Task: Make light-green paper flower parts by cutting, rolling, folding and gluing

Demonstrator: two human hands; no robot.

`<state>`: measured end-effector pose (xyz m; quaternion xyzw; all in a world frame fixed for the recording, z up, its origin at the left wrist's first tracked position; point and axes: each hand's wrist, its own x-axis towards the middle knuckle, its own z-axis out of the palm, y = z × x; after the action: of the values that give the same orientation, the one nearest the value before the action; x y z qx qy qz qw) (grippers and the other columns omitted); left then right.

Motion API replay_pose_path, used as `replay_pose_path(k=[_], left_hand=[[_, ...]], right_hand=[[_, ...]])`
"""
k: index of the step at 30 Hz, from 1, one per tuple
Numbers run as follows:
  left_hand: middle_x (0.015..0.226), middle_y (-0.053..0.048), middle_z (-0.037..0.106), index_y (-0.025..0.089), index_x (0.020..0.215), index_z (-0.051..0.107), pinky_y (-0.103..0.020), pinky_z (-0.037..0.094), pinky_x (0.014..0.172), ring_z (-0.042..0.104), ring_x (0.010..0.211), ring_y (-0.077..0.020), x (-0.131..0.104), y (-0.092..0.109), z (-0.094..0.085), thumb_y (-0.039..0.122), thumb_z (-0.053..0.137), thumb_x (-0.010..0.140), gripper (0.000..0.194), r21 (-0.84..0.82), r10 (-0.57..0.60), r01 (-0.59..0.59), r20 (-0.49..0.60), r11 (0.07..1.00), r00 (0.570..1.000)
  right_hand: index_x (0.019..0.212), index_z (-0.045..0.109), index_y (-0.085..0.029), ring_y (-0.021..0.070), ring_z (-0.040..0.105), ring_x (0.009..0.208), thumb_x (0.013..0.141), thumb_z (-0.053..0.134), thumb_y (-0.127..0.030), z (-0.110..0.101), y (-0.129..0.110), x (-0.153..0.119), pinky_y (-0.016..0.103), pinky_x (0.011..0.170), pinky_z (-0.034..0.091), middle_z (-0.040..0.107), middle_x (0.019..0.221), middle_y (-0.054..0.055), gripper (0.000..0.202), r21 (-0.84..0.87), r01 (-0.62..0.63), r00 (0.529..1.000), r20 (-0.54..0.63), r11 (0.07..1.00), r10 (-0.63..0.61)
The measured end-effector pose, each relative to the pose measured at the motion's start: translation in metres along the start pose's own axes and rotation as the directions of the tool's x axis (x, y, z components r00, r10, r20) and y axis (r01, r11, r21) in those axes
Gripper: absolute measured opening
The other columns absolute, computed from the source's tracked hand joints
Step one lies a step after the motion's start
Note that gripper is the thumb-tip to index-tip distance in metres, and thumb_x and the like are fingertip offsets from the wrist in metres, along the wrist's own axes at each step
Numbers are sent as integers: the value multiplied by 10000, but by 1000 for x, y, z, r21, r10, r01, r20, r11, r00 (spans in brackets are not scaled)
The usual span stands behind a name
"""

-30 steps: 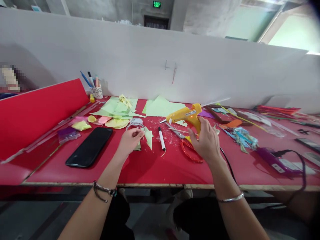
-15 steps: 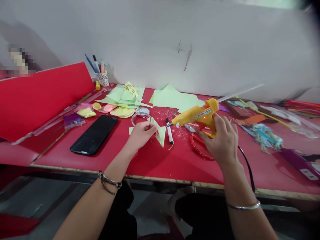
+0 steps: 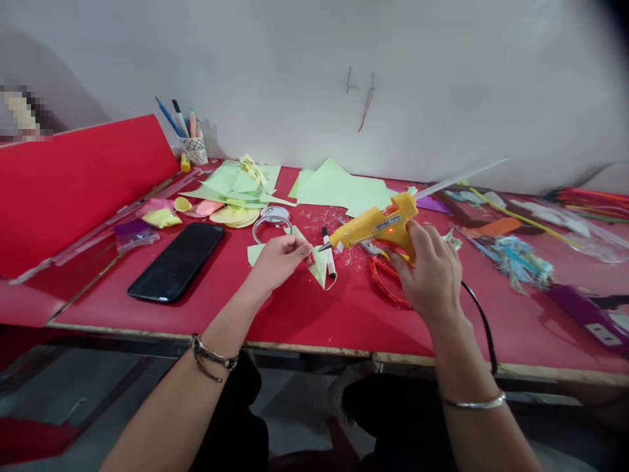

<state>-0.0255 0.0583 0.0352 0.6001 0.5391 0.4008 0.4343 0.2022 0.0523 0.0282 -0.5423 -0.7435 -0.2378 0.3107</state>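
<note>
My left hand (image 3: 285, 259) is closed in a pinch on a pointed piece of pale green paper (image 3: 319, 267), whose corners stick out on both sides. What lies between the fingertips is hidden. In my right hand (image 3: 430, 269) is a yellow hot glue gun (image 3: 376, 223), a clear glue stick (image 3: 462, 178) poking out of its back and a small light glowing on its side. Its metal nozzle points left, close to my left fingertips and over the paper. A black-and-white marker (image 3: 329, 254) lies just behind the nozzle. Beside my left hand rests a silvery ring (image 3: 256, 229).
A black phone (image 3: 177, 262) lies left on the red table (image 3: 295, 321). Pale green sheets (image 3: 344, 187) and a pen cup (image 3: 196, 149) stand along the wall. Red-handled scissors (image 3: 388, 285) lie under the glue gun, a tassel bundle (image 3: 523, 262) and purple power strip (image 3: 587, 314) at right.
The glue gun's nozzle has come left, nearer my left fingertips. The green paper has shifted slightly right with my left hand, towards the marker. The view has turned a little.
</note>
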Motion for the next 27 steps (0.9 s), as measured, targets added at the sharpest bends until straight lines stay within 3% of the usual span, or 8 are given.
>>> replay_pose_path(k=[11, 27], left_hand=[[479, 66, 391, 174, 614, 509, -209, 258, 468, 315, 439, -62, 3, -4, 1, 357, 495, 758, 234, 18, 20, -20, -1, 1000, 1000], [563, 41, 478, 164, 654, 527, -200, 282, 472, 358, 462, -61, 3, -2, 2, 311, 486, 743, 177, -16, 18, -18, 8, 1000, 1000]], right_hand=[[1168, 453, -160, 234, 529, 785, 839, 428, -302, 1, -4, 0, 329, 632, 409, 572, 890, 98, 359, 14, -21, 999, 25, 1000, 20], [1185, 454, -175, 239, 541, 793, 839, 423, -299, 1, -5, 0, 342, 644, 423, 581, 870, 91, 369, 20, -58, 998, 29, 998, 58]])
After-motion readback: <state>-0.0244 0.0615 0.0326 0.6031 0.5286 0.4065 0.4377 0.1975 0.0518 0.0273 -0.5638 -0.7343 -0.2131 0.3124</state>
